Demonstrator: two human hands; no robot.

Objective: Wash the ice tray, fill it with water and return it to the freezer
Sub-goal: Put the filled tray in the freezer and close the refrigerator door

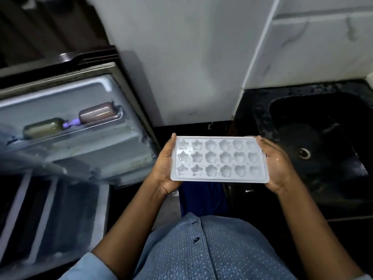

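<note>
A white plastic ice tray with star, flower and heart moulds is held level in front of me, between the fridge and the sink. My left hand grips its left short edge and my right hand grips its right short edge. The right hand looks wet. I cannot tell whether the moulds hold water. The fridge stands open at the left, its door shelf facing me and the dark inner compartment below.
Two bottles lie on the fridge door shelf. A black sink with a drain hole sits in the dark counter at the right. A white wall rises behind, and the floor below is dark.
</note>
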